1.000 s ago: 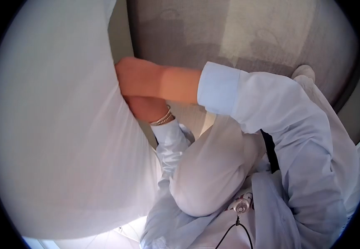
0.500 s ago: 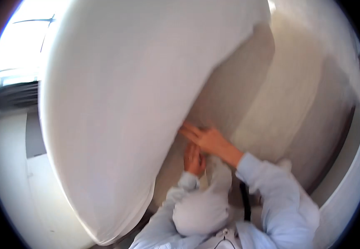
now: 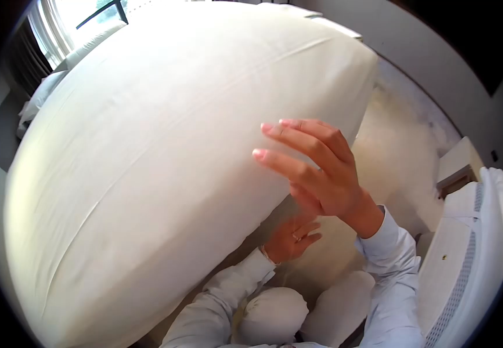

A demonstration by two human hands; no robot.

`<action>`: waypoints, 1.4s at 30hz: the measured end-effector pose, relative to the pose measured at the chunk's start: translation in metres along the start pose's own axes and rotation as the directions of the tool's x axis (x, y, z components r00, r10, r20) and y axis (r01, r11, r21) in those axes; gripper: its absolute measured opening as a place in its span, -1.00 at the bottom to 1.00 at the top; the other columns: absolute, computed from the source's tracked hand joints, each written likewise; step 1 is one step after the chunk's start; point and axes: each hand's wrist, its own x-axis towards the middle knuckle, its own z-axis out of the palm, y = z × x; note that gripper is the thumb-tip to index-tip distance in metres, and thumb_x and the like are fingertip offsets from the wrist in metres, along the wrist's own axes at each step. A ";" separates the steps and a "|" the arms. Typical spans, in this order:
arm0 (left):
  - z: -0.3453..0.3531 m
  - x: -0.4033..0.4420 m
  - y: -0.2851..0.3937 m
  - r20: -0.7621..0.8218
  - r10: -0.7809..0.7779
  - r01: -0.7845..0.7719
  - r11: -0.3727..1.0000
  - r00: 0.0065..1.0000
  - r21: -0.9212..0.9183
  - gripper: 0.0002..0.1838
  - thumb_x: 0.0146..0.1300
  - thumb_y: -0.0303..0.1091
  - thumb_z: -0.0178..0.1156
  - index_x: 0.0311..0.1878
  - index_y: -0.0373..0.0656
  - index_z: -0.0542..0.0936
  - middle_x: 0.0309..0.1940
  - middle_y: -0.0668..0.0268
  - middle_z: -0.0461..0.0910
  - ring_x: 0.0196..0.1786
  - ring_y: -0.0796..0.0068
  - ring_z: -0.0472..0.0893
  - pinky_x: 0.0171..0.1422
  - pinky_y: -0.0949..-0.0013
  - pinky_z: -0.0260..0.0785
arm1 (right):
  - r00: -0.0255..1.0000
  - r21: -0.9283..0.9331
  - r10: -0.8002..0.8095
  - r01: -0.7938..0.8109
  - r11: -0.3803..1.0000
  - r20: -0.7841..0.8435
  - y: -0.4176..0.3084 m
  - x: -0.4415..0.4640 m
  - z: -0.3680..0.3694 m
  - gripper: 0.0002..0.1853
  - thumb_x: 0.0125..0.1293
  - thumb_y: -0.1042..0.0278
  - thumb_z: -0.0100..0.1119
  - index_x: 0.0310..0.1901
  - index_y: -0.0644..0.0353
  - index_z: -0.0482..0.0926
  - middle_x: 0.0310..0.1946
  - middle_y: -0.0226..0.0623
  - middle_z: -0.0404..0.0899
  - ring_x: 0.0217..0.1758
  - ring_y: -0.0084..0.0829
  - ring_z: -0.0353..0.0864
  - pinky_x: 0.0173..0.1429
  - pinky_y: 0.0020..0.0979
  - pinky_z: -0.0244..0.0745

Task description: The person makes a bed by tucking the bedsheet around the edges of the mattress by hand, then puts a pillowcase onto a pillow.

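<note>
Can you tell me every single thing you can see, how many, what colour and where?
Sheet: 1, white, stretched across the middle and left
Window: 1, bright, top left
Curtain: 1, dark, left of the window
Soft bundle: count unclear, pale, far left
Wall: 1, greyish, upper right
Floor: 1, beige, right of the sheet
Boxy furniture: 1, pale, right
Long thing with a dotted grey strip: 1, white, lower right
Legs: 2, pale trousers, bottom
Sleeves: 2, pale blue, bottom
Left hand: 1, bare, beside the sheet's near edge
Right hand: 1, bare, centre
</note>
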 end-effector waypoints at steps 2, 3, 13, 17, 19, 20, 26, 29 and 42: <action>-0.007 -0.007 -0.001 -0.084 -0.097 0.084 0.985 0.992 -0.151 -0.73 0.03 -0.40 0.22 -0.14 -0.09 0.61 -0.06 0.24 0.53 0.08 0.19 0.50 0.13 0.17 0.39 | 0.996 -0.040 0.061 -0.058 0.997 0.064 0.005 0.016 0.006 -0.65 0.21 0.42 -0.17 -0.04 0.11 0.57 0.02 -0.16 0.51 0.09 -0.22 0.43 0.15 -0.26 0.31; -0.014 -0.008 -0.005 -0.073 -0.075 0.062 0.984 0.995 -0.166 -0.73 0.03 -0.40 0.22 -0.14 -0.09 0.61 -0.06 0.24 0.53 0.08 0.19 0.50 0.13 0.17 0.39 | 0.985 -0.064 0.149 -0.144 0.988 0.091 0.012 0.016 0.015 -0.64 0.26 0.38 -0.21 -0.01 0.12 0.56 0.06 -0.15 0.48 0.16 -0.18 0.39 0.23 -0.23 0.26; -0.009 -0.058 -0.037 0.082 0.005 0.008 0.987 0.997 -0.158 -0.96 0.06 -0.46 0.19 -0.40 -0.11 0.59 -0.08 0.27 0.55 0.14 0.22 0.47 0.19 0.08 0.35 | 0.863 0.115 0.503 -0.495 0.861 -0.046 0.176 -0.028 0.066 -0.54 0.36 0.17 -0.39 0.03 0.10 0.54 0.11 -0.28 0.47 0.30 -0.23 0.26 0.43 -0.19 -0.16; -0.012 -0.055 -0.049 0.180 0.023 -0.035 0.998 0.983 0.061 -0.92 0.01 -0.50 0.18 -0.41 -0.07 0.60 -0.08 0.28 0.56 0.14 0.25 0.46 0.21 0.08 0.35 | 0.889 0.036 0.351 -0.357 0.933 -0.295 0.191 -0.075 0.075 -0.54 0.37 0.22 -0.41 0.09 0.12 0.50 0.15 -0.27 0.43 0.32 -0.22 0.22 0.42 -0.21 -0.14; -0.018 -0.046 -0.050 0.215 -0.021 -0.001 0.994 0.976 0.105 -0.89 -0.03 -0.50 0.18 -0.41 -0.05 0.60 -0.08 0.29 0.55 0.15 0.24 0.46 0.21 0.08 0.35 | 0.846 -0.009 0.302 -0.341 0.940 -0.439 0.202 -0.101 0.083 -0.55 0.38 0.26 -0.39 0.16 0.16 0.41 0.24 -0.20 0.30 0.36 -0.17 0.14 0.42 -0.21 -0.11; -0.019 -0.038 -0.054 0.236 -0.052 0.017 0.989 0.970 0.148 -0.86 -0.07 -0.51 0.18 -0.40 -0.03 0.60 -0.07 0.31 0.55 0.15 0.24 0.46 0.20 0.09 0.35 | 0.832 -0.016 0.337 -0.382 0.924 -0.441 0.205 -0.115 0.086 -0.55 0.38 0.27 -0.37 0.23 0.18 0.32 0.30 -0.13 0.19 0.39 -0.14 0.07 0.41 -0.23 -0.08; 0.004 -0.001 -0.064 0.370 -0.060 -0.050 0.958 0.927 0.282 -0.81 -0.13 -0.53 0.17 -0.39 -0.03 0.58 -0.09 0.35 0.55 0.16 0.24 0.45 0.24 0.11 0.32 | 0.652 0.123 0.563 -0.592 0.796 -0.507 0.243 -0.218 0.110 -0.57 0.37 0.29 -0.21 0.23 0.23 0.30 0.25 -0.06 0.24 0.35 -0.11 0.13 0.38 -0.22 0.01; 0.033 0.029 -0.059 0.487 -0.038 -0.131 0.942 0.873 0.308 -0.83 -0.12 -0.50 0.17 -0.37 -0.06 0.58 -0.11 0.33 0.55 0.14 0.24 0.47 0.26 0.11 0.29 | 0.370 0.011 0.904 -0.924 0.381 -0.212 0.261 -0.324 0.135 -0.55 0.32 0.29 -0.02 0.20 0.26 0.31 0.18 -0.01 0.31 0.26 -0.08 0.26 0.32 -0.20 0.12; 0.118 0.060 -0.062 0.897 -0.169 -0.059 0.976 0.409 0.211 -0.62 -0.10 -0.35 0.21 -0.10 0.00 0.56 -0.13 0.29 0.51 0.12 0.26 0.42 0.33 0.13 0.17 | 0.059 0.379 0.446 -0.630 -0.678 0.893 0.210 -0.445 0.091 -0.28 0.29 -0.19 -0.05 0.31 0.18 0.12 0.18 -0.16 0.34 0.16 -0.31 0.38 0.11 -0.33 0.35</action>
